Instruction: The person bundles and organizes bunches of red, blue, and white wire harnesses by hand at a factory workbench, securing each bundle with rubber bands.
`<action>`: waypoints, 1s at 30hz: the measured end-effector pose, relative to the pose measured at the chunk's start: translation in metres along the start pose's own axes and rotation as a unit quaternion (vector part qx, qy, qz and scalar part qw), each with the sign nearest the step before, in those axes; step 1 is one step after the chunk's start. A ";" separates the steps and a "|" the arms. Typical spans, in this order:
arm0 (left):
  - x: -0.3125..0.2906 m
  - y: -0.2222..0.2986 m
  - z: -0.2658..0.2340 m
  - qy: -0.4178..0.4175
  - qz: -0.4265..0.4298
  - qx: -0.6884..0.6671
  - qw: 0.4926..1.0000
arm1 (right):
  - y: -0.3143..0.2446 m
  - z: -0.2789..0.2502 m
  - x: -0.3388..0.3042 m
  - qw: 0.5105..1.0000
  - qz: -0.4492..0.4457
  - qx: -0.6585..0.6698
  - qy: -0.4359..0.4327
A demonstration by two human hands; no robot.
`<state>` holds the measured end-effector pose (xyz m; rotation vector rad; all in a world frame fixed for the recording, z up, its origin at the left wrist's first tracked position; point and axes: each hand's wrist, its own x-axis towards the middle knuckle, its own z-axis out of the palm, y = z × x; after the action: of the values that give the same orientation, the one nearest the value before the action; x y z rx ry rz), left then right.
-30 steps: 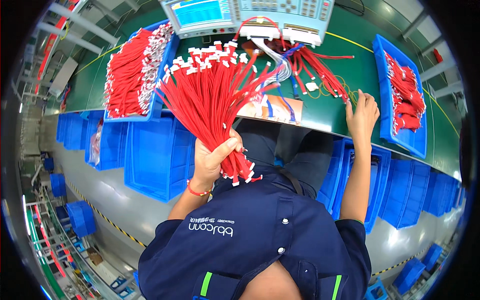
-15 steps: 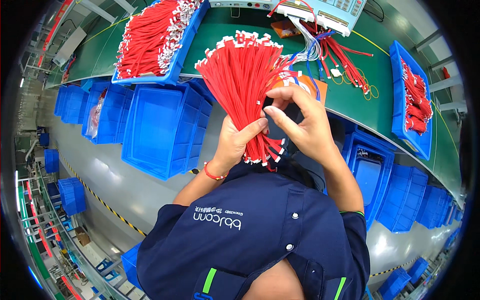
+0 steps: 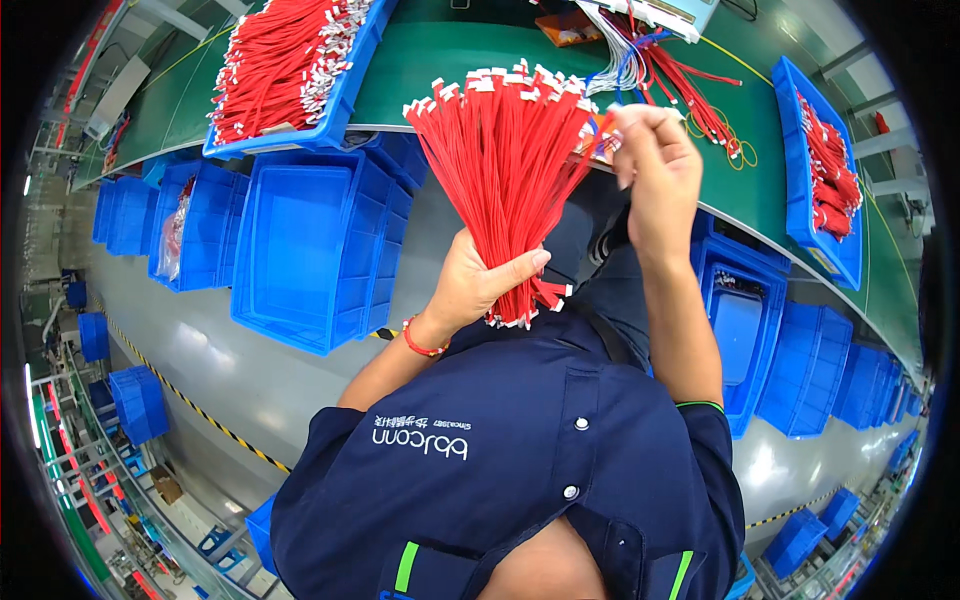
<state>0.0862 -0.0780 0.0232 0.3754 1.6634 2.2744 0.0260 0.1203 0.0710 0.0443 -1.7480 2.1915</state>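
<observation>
A thick fan of red cables [image 3: 505,165] with white connectors at both ends stands over my lap. My left hand [image 3: 480,275] is wrapped round its narrow lower part, thumb across the front. Short lower ends with white connectors stick out below that grip. At the fan's upper right edge, my right hand [image 3: 655,160] has its fingers curled together at the end of a red cable [image 3: 580,160] that leans away from the others. Motion blurs these fingertips a little.
On the green bench [image 3: 470,50], a blue tray [image 3: 335,125] holds many red cables at the left; another blue tray [image 3: 795,170] holds red bundles at the right. Loose red and white cables [image 3: 690,95] lie by an instrument [image 3: 685,15]. Blue bins [image 3: 300,250] stand below.
My right hand has moved up and right, from beside the bundle's middle to its upper right end, and its fingers have closed. My left hand keeps its grip; the view has shifted slightly.
</observation>
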 end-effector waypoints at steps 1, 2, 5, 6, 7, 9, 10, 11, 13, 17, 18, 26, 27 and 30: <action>0.001 -0.001 -0.001 -0.022 -0.001 0.017 1.000 | 0.003 -0.008 0.005 0.998 -0.004 0.037 0.041; 0.001 0.000 0.002 -0.018 -0.012 0.015 1.000 | 0.005 -0.016 0.005 0.998 0.006 0.043 0.035; 0.001 -0.008 0.001 -0.026 -0.036 -0.007 0.999 | 0.008 -0.023 -0.018 0.995 0.019 0.073 0.067; 0.000 -0.012 0.001 -0.029 -0.037 -0.008 0.999 | 0.006 -0.025 -0.029 0.995 0.023 0.057 0.081; -0.001 -0.015 0.000 -0.033 -0.031 0.008 0.999 | 0.012 -0.034 -0.044 0.996 0.015 0.041 0.073; 0.003 -0.021 0.003 -0.045 -0.024 0.023 0.998 | 0.030 -0.057 -0.072 1.000 -0.006 -0.017 -0.014; 0.003 -0.024 0.007 -0.028 -0.017 0.035 0.999 | 0.026 -0.052 -0.081 0.996 0.051 -0.041 -0.064; 0.003 -0.028 0.011 -0.015 -0.011 0.045 0.999 | 0.022 -0.043 -0.088 0.986 0.109 -0.067 -0.111; 0.006 -0.045 0.021 -0.007 0.041 0.057 0.998 | 0.031 -0.033 -0.091 0.979 0.148 0.000 -0.137; 0.005 -0.072 0.047 -0.011 0.046 0.075 0.996 | 0.012 -0.009 -0.082 0.980 0.117 -0.099 -0.124; 0.005 -0.084 0.052 -0.009 0.046 0.089 0.995 | 0.013 -0.008 -0.079 0.971 0.132 -0.152 -0.126; 0.010 -0.099 0.045 -0.325 0.002 0.289 0.900 | 0.032 -0.072 -0.052 0.823 0.110 -0.416 -0.370; 0.007 -0.106 0.034 -0.356 0.010 0.298 0.885 | 0.043 -0.079 -0.045 0.804 0.171 -0.413 -0.393; 0.009 -0.109 0.003 -0.332 -0.135 0.283 0.889 | 0.120 -0.115 -0.044 0.846 0.210 -0.275 -0.406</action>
<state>0.0879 -0.0404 -0.0795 0.8696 1.7930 1.2081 0.0555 0.1964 -0.0804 0.5753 -3.0643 1.9528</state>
